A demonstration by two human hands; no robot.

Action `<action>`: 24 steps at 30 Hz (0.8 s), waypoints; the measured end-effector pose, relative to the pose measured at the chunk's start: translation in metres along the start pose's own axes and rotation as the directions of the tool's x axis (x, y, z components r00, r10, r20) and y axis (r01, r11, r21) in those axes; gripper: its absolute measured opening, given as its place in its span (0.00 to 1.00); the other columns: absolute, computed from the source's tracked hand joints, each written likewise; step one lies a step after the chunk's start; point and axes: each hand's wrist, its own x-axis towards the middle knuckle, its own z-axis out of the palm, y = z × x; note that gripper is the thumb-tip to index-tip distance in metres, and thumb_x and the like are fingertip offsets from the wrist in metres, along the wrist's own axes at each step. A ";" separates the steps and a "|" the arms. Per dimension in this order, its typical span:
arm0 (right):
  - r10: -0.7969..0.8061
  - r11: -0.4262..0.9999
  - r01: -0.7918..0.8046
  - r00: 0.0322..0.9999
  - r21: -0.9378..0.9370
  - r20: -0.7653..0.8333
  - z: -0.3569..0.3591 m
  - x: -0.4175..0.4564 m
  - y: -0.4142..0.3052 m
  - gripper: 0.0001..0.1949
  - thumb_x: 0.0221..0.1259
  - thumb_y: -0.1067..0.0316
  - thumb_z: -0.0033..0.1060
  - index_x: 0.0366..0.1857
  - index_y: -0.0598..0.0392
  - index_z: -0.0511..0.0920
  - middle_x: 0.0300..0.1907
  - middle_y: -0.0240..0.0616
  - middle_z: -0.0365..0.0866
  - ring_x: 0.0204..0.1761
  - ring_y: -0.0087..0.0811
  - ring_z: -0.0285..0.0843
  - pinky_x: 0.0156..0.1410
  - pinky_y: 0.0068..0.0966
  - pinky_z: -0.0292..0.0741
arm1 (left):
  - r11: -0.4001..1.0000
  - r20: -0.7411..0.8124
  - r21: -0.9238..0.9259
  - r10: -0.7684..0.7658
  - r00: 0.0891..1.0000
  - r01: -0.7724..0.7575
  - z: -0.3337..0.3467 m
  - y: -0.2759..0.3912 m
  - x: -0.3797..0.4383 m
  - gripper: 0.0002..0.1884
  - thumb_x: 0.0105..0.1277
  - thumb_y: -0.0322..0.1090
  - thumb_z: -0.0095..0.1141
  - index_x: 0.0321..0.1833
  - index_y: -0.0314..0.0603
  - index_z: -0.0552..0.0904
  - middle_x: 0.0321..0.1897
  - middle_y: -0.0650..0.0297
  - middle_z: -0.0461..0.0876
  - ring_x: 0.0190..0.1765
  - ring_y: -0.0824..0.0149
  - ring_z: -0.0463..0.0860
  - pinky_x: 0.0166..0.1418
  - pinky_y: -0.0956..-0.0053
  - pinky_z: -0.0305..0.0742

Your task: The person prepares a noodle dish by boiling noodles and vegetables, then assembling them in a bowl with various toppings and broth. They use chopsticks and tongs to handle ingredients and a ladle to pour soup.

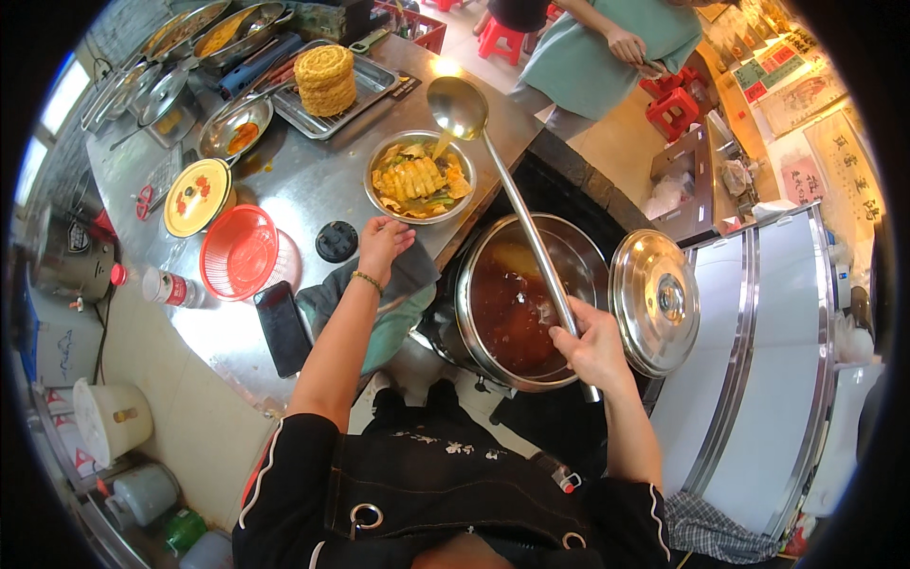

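My right hand [591, 341] grips the handle of a long steel ladle [522, 206]. The ladle's cup is tilted over a metal bowl [426, 220], and brownish broth runs from it into the bowl. Inside lie a ridged yellow fried noodle cake [412, 179], greens and pieces of fried skin. Just below the bowl's near rim is my left hand [386, 242], fingers loosely bent, with nothing visible in it; whether it touches the rim I cannot tell. Under the ladle handle stands a large steel pot [465, 320] of reddish-brown broth [505, 313].
A steel lid [655, 302] leans at the pot's right. On the steel table [313, 171] are stacked noodle cakes [324, 82] on a tray, a red basket [239, 252], a yellow lidded pot [197, 198], a black round lid [336, 241] and a phone [283, 328]. A person [604, 57] stands beyond.
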 end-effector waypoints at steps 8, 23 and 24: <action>0.029 0.961 -0.035 0.999 0.276 0.024 0.001 -0.009 0.036 0.17 0.56 0.78 0.59 0.51 0.65 0.78 0.19 0.26 0.72 0.15 0.14 0.65 0.19 0.14 0.63 | 0.988 0.023 -0.150 0.041 0.999 -0.037 -0.002 -0.014 0.025 0.03 0.69 0.25 0.48 0.37 0.39 0.69 0.39 0.56 0.78 0.39 0.59 0.85 0.46 0.65 0.85; 0.441 0.866 -0.446 0.894 0.226 0.075 -0.064 -0.089 0.135 0.06 0.53 0.79 0.60 0.35 0.60 0.80 0.16 0.28 0.73 0.13 0.16 0.68 0.17 0.16 0.65 | 0.993 0.028 -0.086 0.084 0.996 -0.081 0.056 0.004 0.104 0.04 0.68 0.24 0.50 0.36 0.40 0.69 0.37 0.53 0.81 0.36 0.60 0.86 0.35 0.73 0.82; 0.469 0.853 -0.472 0.880 0.221 0.070 -0.065 -0.094 0.142 0.05 0.52 0.79 0.60 0.33 0.60 0.80 0.15 0.28 0.73 0.13 0.17 0.68 0.17 0.16 0.65 | 0.993 0.036 -0.083 0.088 0.995 -0.085 0.064 0.003 0.116 0.04 0.68 0.24 0.49 0.37 0.40 0.69 0.37 0.52 0.82 0.36 0.61 0.86 0.34 0.74 0.82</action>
